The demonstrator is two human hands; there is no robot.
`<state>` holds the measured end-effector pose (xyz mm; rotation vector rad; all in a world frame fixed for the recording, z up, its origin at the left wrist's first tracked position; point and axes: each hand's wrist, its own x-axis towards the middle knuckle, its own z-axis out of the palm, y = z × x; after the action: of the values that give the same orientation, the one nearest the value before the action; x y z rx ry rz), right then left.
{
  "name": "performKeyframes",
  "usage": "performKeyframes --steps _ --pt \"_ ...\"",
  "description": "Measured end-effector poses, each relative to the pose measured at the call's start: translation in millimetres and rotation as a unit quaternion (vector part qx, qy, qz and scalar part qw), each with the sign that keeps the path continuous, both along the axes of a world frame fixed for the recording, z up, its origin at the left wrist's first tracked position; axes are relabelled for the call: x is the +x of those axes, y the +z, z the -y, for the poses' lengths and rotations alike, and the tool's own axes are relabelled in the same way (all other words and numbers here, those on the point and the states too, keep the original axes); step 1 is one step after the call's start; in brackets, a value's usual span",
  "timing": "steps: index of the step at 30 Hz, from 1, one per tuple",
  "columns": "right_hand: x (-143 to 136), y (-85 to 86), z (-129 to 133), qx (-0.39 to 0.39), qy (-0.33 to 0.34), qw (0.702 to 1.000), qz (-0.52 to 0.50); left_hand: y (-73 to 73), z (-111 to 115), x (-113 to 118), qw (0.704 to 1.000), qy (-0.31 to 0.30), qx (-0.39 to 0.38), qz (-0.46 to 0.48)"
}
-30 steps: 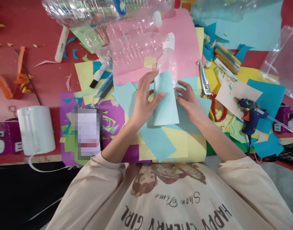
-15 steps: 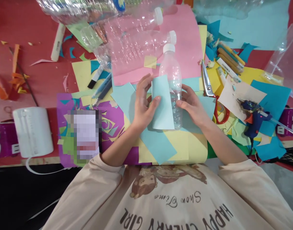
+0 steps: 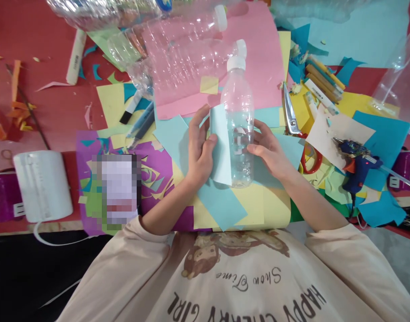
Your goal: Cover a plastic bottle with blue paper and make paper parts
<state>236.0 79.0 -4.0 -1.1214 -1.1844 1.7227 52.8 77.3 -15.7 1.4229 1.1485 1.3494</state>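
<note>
A clear plastic bottle (image 3: pixel 238 105) with a white cap lies over the coloured paper, cap pointing away from me. My left hand (image 3: pixel 202 150) holds a light blue paper piece (image 3: pixel 221 150) between thumb and fingers, its edge along the bottle's left side. My right hand (image 3: pixel 270 150) is closed on the bottle's right side, thumb on top and the other fingers partly hidden behind it. Below the hands are a light blue strip (image 3: pixel 223 208) and a yellow sheet (image 3: pixel 275 205).
Red-handled scissors (image 3: pixel 292 116) and a blue glue gun (image 3: pixel 359 172) lie to the right. More clear bottles (image 3: pixel 188 62) rest on pink paper (image 3: pixel 258 36). At left are a phone (image 3: pixel 119 190), a white roll (image 3: pixel 44 185) and markers (image 3: pixel 142 123).
The light blue paper has shifted left and tilted, so it no longer covers the bottle's front. More of the bottle shows now. My left hand has moved slightly left.
</note>
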Motion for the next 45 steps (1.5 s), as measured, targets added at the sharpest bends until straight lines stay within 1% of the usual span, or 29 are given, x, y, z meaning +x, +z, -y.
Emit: performKeyframes --steps 3,6,11,15,19,22,25,30,37,42,45 --pt "-3 -0.2 3 -0.006 -0.007 1.0 -0.02 -1.0 3 4 0.998 -0.014 0.036 0.04" --pt "-6 -0.1 6 -0.001 -0.012 1.0 -0.016 -1.5 5 8 0.997 -0.025 0.05 0.046" --pt "-8 0.2 9 0.005 -0.012 1.0 0.022 -3.5 6 8 0.999 -0.038 0.007 -0.002" --pt "-7 1.3 8 0.011 -0.024 0.999 0.024 -0.1 7 7 0.998 -0.049 -0.017 -0.038" --pt "-7 5.3 7 0.008 -0.033 0.999 0.038 1.9 9 7 0.996 -0.086 -0.035 -0.015" --pt "-6 8.7 6 0.006 -0.027 0.998 0.06 -1.1 10 6 0.994 -0.103 -0.021 -0.005" --pt "-5 9.3 5 0.012 -0.013 0.997 0.071 -2.4 10 5 0.994 -0.106 -0.011 -0.028" --pt "-4 7.7 5 0.014 -0.007 0.997 0.069 2.3 9 5 0.992 -0.099 0.007 -0.075" --pt "-3 7.8 4 0.019 0.005 0.998 0.063 1.2 8 5 0.99 -0.104 0.031 -0.091" --pt "-3 9.5 4 0.026 0.026 0.997 0.064 6.0 10 4 0.986 -0.114 0.018 -0.118" --pt "-3 10.6 4 0.033 0.034 0.997 0.061 6.6 10 4 0.985 -0.115 0.025 -0.123"
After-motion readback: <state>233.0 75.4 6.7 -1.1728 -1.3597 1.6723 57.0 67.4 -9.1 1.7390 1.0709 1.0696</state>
